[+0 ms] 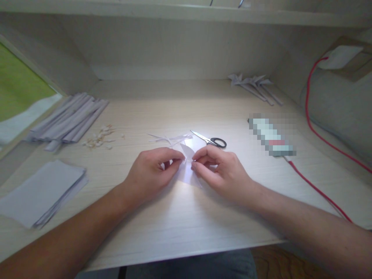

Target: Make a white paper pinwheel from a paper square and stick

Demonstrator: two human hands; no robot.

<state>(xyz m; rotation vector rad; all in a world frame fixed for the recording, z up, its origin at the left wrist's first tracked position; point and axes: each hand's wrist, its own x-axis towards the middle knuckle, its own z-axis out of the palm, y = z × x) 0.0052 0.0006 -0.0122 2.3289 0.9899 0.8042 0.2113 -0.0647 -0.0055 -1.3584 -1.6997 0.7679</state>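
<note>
White folded paper (188, 170) sits at the middle of the tabletop (180, 224), pinched from both sides — the left hand (152, 170) closes thumb and forefinger on its left edge, and the right hand (219, 168) closes its fingertips on the right edge, the two hands almost touching. Just beyond them lie thin paper trimmings (171, 138) and a pair of scissors (209, 139) (black handles, blades shut). Farther out — a stack of flat sheets (40, 193) at the near left, rolled paper strips (69, 120) behind it, and a red cable (316, 190) at the right.
</note>
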